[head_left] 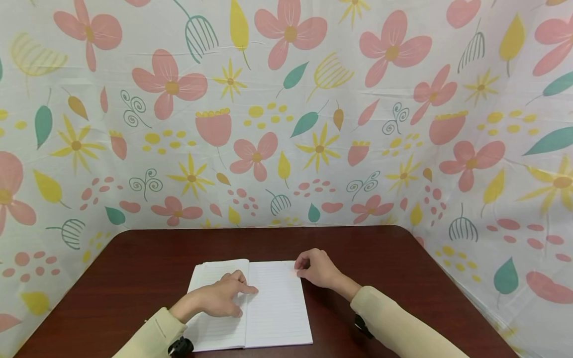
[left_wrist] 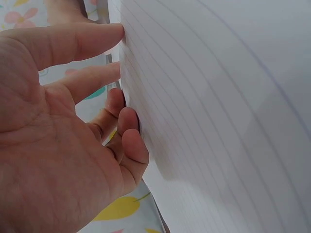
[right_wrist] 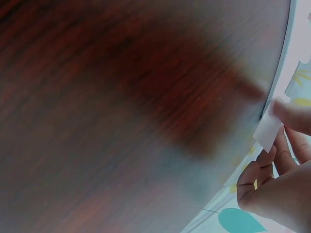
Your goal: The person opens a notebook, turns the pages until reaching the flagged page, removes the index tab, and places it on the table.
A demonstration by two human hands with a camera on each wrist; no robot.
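A lined notebook (head_left: 278, 313) lies open on the dark table, its pages blank apart from the ruling. My left hand (head_left: 220, 297) rests over the left page beside the spine. Its index finger and thumb reach out straight, with their tips on the paper, while the other fingers are loosely bent, as the left wrist view shows. At the far right corner of the right page is my right hand (head_left: 319, 268). In the right wrist view, its thumb and fingers pinch the page corner (right_wrist: 267, 132), which is bent away from the rest of the notebook.
The reddish-brown wooden table (head_left: 152, 258) has rounded far corners. Beyond its edges hangs a white cloth (head_left: 268, 199) printed with flowers and leaves. A black band (head_left: 181, 346) shows at the left sleeve, another (head_left: 362, 326) under the right sleeve.
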